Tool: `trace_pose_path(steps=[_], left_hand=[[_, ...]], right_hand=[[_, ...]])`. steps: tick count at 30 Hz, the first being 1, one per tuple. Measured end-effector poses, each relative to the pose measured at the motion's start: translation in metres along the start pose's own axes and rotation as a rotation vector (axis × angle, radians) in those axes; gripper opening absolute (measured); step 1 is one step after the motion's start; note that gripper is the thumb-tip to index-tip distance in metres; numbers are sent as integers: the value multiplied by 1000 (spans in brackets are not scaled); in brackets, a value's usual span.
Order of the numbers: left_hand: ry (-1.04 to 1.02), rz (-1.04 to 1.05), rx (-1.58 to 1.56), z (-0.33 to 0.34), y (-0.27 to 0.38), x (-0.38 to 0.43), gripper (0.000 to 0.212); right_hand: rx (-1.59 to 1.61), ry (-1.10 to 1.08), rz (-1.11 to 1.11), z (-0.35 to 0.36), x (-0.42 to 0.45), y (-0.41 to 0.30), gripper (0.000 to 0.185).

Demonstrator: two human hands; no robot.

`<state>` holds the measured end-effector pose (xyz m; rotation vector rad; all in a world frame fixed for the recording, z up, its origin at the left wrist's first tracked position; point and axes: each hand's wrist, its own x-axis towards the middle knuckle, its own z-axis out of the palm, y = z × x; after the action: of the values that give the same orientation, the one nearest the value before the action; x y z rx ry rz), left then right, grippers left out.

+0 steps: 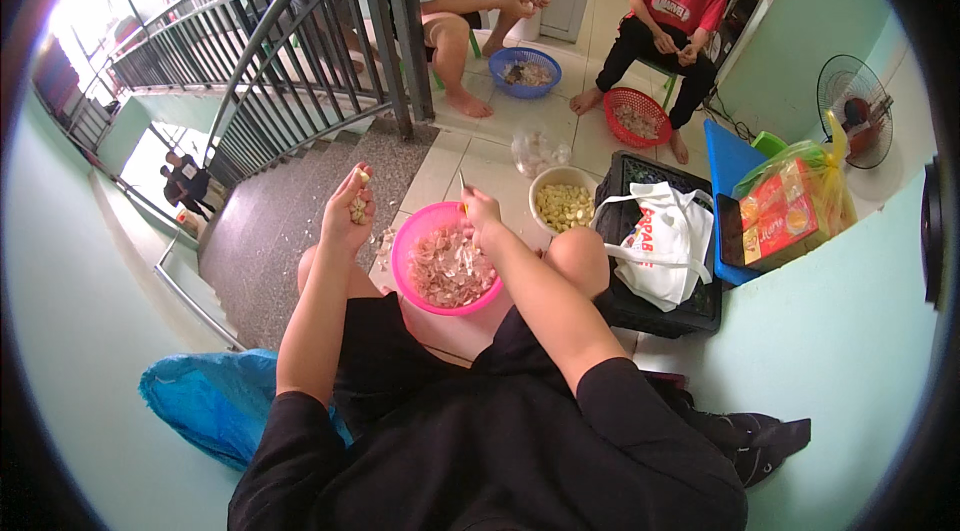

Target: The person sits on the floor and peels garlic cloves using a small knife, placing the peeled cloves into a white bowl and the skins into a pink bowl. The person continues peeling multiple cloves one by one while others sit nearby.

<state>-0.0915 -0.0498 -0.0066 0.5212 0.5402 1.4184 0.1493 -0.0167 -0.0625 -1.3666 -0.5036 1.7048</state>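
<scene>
My left hand [349, 212] is raised at the left, above the granite stairs, with garlic cloves [358, 211] in its palm and a pale clove between thumb and fingertips. Over the right rim of a pink plastic basin [401, 272], my right hand [481, 216] grips a small knife [463, 182], its blade pointing up and away from me. Papery garlic skins [450, 268] fill much of the basin, which stands between my legs. Just beyond my right knee is a white bowl [534, 205] of peeled garlic cloves [564, 207].
Two seated co-workers have a blue basket [525, 92] and a red basket [609, 130] before them. A black crate [660, 321] bearing a white tote bag [667, 253] stands at right. Stairs [262, 231] and a metal railing [300, 66] lie left. A clear plastic bag [536, 150] is ahead.
</scene>
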Motion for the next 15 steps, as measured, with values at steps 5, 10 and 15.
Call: trace_pose_path(steps=[5, 10, 15], left_hand=[[260, -87, 70, -23, -11, 42, 30], [409, -142, 241, 16, -23, 47, 31], [445, -286, 227, 28, -26, 21, 33]], right_hand=[[-801, 79, -50, -20, 68, 77, 34], [-1553, 10, -117, -16, 126, 92, 40], [-1603, -76, -364, 23, 229, 135, 55]])
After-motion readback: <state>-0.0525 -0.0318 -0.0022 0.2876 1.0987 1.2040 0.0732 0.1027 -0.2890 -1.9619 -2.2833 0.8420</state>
